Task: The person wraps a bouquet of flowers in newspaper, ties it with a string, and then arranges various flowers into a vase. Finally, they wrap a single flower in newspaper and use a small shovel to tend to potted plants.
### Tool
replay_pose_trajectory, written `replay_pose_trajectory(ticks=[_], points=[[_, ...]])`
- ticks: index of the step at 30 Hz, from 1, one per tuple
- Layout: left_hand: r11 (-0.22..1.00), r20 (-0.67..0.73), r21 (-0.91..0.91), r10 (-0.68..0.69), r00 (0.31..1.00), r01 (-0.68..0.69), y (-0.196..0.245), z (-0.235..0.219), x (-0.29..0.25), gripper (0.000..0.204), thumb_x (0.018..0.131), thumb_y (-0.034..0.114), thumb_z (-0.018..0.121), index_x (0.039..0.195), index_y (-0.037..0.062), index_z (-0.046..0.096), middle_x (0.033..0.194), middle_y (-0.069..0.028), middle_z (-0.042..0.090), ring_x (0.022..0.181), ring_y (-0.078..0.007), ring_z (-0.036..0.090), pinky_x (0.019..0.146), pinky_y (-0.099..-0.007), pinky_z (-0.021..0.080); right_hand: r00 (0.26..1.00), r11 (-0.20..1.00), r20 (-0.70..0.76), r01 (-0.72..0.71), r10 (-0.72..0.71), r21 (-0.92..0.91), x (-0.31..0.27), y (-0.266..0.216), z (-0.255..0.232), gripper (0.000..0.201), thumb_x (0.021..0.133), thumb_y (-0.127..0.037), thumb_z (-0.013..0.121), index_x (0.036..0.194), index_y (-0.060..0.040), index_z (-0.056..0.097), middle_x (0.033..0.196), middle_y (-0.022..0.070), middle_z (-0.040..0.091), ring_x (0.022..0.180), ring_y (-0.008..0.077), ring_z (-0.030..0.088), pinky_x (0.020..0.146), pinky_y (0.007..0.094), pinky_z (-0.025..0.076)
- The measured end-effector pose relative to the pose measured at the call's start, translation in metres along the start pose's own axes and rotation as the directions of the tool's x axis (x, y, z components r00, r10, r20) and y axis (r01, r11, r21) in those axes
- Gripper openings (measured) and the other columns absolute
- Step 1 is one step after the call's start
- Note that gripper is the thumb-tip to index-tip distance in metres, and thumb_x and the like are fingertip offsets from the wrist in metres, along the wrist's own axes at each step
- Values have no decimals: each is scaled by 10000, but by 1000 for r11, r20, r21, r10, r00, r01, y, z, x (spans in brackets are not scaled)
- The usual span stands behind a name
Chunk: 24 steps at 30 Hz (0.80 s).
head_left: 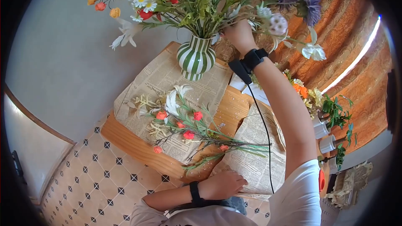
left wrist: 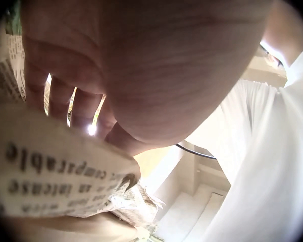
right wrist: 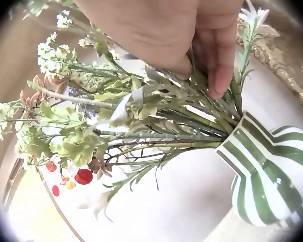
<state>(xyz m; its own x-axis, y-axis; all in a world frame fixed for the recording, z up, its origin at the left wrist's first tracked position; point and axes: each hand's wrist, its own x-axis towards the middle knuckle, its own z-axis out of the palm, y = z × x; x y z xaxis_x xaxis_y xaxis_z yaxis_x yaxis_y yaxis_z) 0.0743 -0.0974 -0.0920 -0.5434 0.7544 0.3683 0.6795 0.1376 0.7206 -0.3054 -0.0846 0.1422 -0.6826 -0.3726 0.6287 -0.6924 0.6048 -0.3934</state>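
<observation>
A green-and-white striped vase (head_left: 196,56) stands on newspaper (head_left: 138,88), full of artificial flowers. Just above its mouth my right hand (head_left: 240,37) reaches into the bouquet from the right. In the right wrist view thumb and fingers (right wrist: 223,70) pinch a flower stem (right wrist: 199,93) among the leaves, close to the vase rim; the fingertips are partly hidden. My left hand (head_left: 224,185) rests with relaxed fingers on a second newspaper sheet (head_left: 255,159) at the near table edge. In front of the vase lie loose stems with coral-red blooms (head_left: 188,134) and a white lily (head_left: 172,101).
Small potted plants (head_left: 326,142) and orange flowers (head_left: 300,90) stand at the right, beside an orange curtain (head_left: 347,29). A black cable (head_left: 264,125) hangs from the right wrist across the sheet. The wooden table (head_left: 125,138) borders a tiled floor (head_left: 100,175).
</observation>
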Motion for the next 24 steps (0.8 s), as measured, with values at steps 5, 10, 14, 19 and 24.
replay_pose_trajectory(ticks=[5,10,14,19,24], points=[[999,4,-17,-44,999,44,7,-4,-1,264,1043,217,627,1226,36,686,1067,-151,710,1019,-359,680,911,-462,542,993,972,27,-120,116,203,-32,-6,-4,298,990,-165,729,1168,74,715,980,139,799,824,202,773,736,346,605],[1000,-63,-4,-28,998,28,10,-20,-6,249,1020,191,657,1212,37,694,1078,-136,716,1007,-340,691,894,-455,556,967,831,218,-231,135,506,-130,-18,-13,219,996,-140,738,1148,14,702,972,68,754,945,121,722,783,299,593],[998,-255,50,-23,967,37,12,-36,-14,249,1013,150,683,1246,64,691,1107,-123,710,1031,-324,701,924,-427,566,613,994,783,89,-108,67,-217,-25,-32,263,988,-233,747,1135,-25,684,956,121,760,892,244,751,794,382,598],[997,-263,70,-25,965,45,12,-37,-17,228,1005,152,669,1202,36,675,1047,-120,685,997,-319,690,904,-437,566,519,995,851,-89,77,-36,-258,-40,-42,268,989,-217,741,1130,-2,668,952,167,762,905,338,760,812,423,595],[991,-247,118,-36,968,67,12,-35,-19,301,1010,152,665,1290,44,646,1205,-128,662,1030,-305,704,881,-416,593,532,988,843,-156,76,10,-274,-10,-35,242,985,-193,739,1101,5,663,913,184,758,886,351,755,804,434,586]])
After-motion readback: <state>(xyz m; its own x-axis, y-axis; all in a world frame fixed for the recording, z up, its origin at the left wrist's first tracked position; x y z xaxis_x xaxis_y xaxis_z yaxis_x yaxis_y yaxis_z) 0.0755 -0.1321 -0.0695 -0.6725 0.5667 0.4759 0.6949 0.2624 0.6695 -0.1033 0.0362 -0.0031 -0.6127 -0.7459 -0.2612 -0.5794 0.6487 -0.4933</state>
